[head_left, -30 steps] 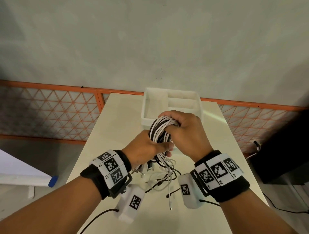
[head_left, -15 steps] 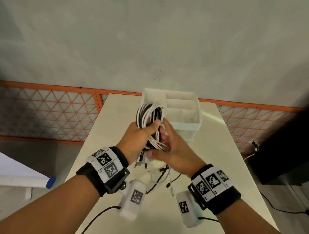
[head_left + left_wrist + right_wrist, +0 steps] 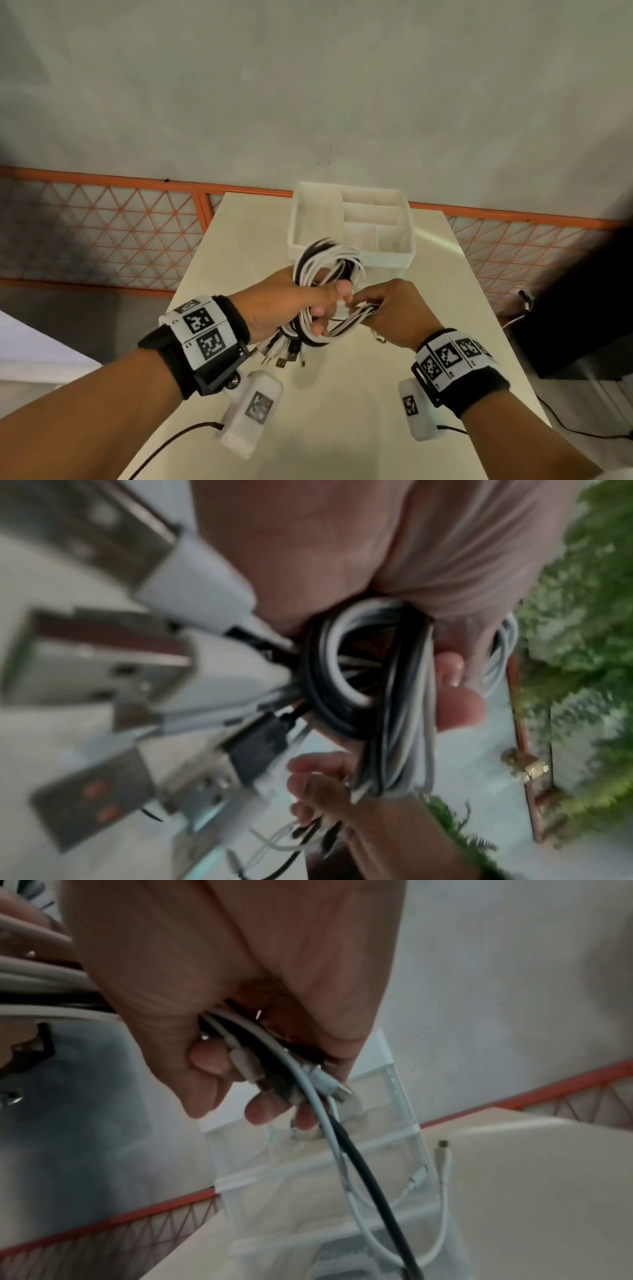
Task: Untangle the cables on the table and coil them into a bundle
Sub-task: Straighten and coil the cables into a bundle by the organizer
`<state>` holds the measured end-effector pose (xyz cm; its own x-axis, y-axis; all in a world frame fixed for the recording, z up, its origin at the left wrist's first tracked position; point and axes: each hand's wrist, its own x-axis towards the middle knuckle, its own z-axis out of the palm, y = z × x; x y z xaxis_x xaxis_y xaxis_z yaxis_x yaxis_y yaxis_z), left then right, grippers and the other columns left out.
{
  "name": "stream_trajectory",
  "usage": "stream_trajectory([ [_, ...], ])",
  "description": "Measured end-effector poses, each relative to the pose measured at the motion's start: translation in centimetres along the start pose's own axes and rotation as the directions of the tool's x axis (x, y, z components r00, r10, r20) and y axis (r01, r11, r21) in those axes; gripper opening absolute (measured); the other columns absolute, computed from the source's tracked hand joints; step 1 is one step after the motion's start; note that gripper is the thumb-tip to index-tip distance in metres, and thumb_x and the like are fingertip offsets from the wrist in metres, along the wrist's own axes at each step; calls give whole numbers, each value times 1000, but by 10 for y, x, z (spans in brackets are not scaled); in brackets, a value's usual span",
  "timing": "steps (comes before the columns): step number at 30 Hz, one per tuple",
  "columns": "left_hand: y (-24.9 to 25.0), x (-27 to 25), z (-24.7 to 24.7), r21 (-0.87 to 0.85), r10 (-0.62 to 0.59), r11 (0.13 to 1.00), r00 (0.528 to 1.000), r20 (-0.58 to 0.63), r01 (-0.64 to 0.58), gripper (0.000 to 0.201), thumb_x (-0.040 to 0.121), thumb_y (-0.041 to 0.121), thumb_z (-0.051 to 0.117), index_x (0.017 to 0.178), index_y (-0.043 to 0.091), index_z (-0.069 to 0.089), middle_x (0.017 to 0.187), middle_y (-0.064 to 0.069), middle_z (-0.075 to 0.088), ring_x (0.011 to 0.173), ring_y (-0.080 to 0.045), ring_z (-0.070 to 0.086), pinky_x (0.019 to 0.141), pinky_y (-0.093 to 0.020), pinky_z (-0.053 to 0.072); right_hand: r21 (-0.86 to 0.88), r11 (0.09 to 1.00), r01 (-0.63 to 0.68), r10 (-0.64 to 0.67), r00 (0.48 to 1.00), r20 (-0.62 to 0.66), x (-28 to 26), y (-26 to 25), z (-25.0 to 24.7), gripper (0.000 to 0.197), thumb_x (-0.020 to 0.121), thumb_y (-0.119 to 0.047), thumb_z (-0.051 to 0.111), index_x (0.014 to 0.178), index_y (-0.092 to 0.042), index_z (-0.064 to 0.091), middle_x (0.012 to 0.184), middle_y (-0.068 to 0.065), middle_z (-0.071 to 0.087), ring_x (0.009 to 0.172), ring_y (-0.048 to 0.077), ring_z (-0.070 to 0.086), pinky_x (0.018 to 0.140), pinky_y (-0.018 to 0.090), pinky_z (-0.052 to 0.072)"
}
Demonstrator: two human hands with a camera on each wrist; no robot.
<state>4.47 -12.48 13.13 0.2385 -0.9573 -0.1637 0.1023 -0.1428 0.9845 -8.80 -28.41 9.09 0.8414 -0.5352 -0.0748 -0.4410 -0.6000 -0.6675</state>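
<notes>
A coil of white and black cables (image 3: 327, 265) is held above the cream table (image 3: 342, 428). My left hand (image 3: 301, 305) grips the coil at its lower part, thumb across the strands. Several USB plugs (image 3: 279, 356) hang below that hand, and fill the left wrist view, USB plugs (image 3: 103, 653), beside the coil (image 3: 342, 669). My right hand (image 3: 387, 308) pinches the loose tails of the cables (image 3: 356, 313) just right of the coil. In the right wrist view, its fingers (image 3: 219, 1069) curl around cable ends (image 3: 270, 1066), and a black and a white strand (image 3: 346, 1150) trail down.
A white divided tray (image 3: 352, 253) stands at the table's far end, just behind the coil. An orange lattice fence (image 3: 102, 233) runs behind the table. Black equipment (image 3: 582, 301) sits off the right edge. One white plug end (image 3: 443, 1146) lies on the table.
My right hand has slid from under the coil to its right side and now pulls the tails sideways. The left hand keeps its grip, and the bundle has dropped slightly.
</notes>
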Motion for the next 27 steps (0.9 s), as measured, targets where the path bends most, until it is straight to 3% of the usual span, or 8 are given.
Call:
stream_trajectory([
  [4,-4,3,10,277,-107,955,994,-13,106,30,82,33,78,97,8,71,63,-9,58,47,-15,49,61,-28,51,-192,981,-18,-11,989,-150,3,-2,-3,36,75,-25,74,48,-39,55,49,-17,50,50,7,49,56,23,39],
  [7,-13,9,21,412,-117,896,983,-139,165,26,74,25,84,96,16,73,64,2,65,47,-8,54,59,-26,49,-280,959,-42,-14,981,-194,2,-13,-1,23,75,-30,67,63,-29,47,60,-12,51,61,17,45,58,27,37],
  [10,-19,15,28,482,-73,837,924,-375,261,19,71,25,79,83,10,73,67,-3,69,59,-16,62,60,-30,51,-180,981,-68,19,965,-260,3,-19,0,28,75,-24,67,64,-25,41,60,-7,51,56,16,44,50,26,31],
  [14,-20,17,27,377,-49,886,863,-503,270,11,76,27,74,75,16,73,71,-2,73,64,-15,66,59,-23,51,-33,996,-85,72,953,-293,2,-26,-7,18,78,-18,70,68,-16,55,61,-3,58,54,9,48,43,18,32],
  [18,-21,17,18,210,-81,964,930,-360,165,14,83,20,76,95,15,76,89,-5,78,86,-20,73,81,-32,57,104,993,-46,76,949,-306,-2,-29,-15,13,77,-21,76,76,-17,64,69,-3,67,61,11,60,47,11,42],
  [21,-16,11,11,-140,-141,984,963,-231,110,13,87,9,71,94,-2,72,83,-16,74,80,-29,71,84,-41,56,228,974,-12,58,979,-196,-6,-22,-20,11,85,-27,74,80,-20,67,64,-6,67,54,12,60,55,26,48],
  [23,-16,12,8,-322,-205,939,952,-228,125,19,88,8,69,100,-6,69,76,-13,68,73,-30,68,80,-43,56,335,942,-27,59,994,-87,-10,-17,-22,20,93,-30,68,81,-15,66,59,-6,62,48,14,56,53,30,45],
  [27,-20,18,8,-364,-289,915,912,-291,174,24,92,25,67,95,1,70,70,-7,63,64,-25,63,63,-34,52,514,855,-63,91,995,-29,-15,-19,-13,33,102,-30,53,92,-1,65,68,2,55,47,15,44,50,30,36],
])
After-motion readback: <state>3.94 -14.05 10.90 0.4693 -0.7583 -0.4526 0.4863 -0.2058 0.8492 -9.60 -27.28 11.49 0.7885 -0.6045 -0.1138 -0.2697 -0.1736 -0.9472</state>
